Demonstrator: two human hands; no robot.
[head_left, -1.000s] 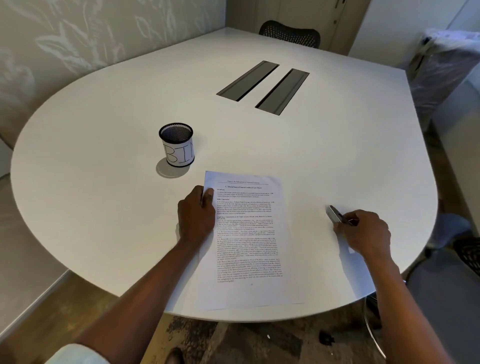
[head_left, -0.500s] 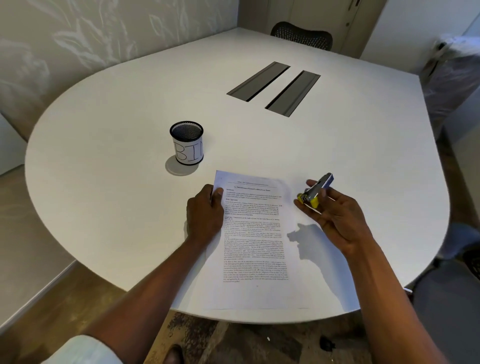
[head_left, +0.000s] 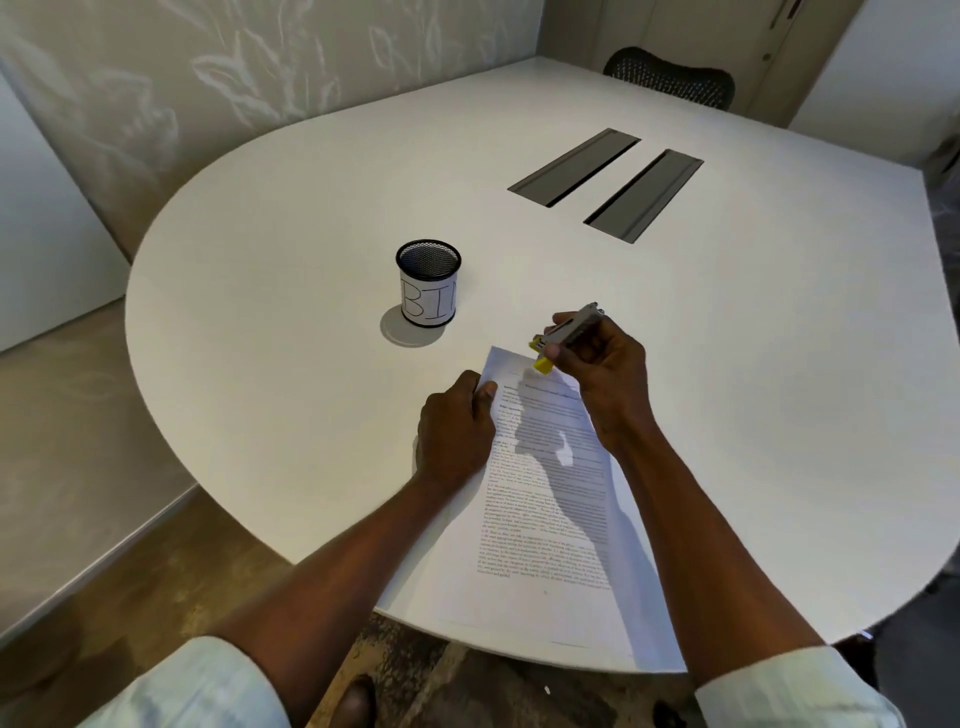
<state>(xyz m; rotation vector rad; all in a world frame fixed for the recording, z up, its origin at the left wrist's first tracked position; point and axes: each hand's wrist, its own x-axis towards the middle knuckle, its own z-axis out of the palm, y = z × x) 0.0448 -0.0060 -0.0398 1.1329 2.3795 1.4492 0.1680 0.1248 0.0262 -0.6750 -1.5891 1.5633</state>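
Note:
A printed sheet of paper (head_left: 550, 499) lies on the white table (head_left: 727, 374), its near end hanging over the front edge. My left hand (head_left: 454, 428) rests on the sheet's left edge near the top, thumb on the paper. My right hand (head_left: 597, 364) grips a small grey and yellow tool (head_left: 563, 338), which looks like a staple remover, just above the sheet's top edge. Its yellow end points down at the top of the page.
A black mesh cup (head_left: 428, 283) with a white label reading "BIN" stands behind and left of the paper. Two dark cable slots (head_left: 605, 182) are set into the table farther back. A mesh chair (head_left: 670, 78) sits at the far side.
My right hand picked the tool up from the table at the right and carried it left to the top of the sheet. My left hand stayed on the paper.

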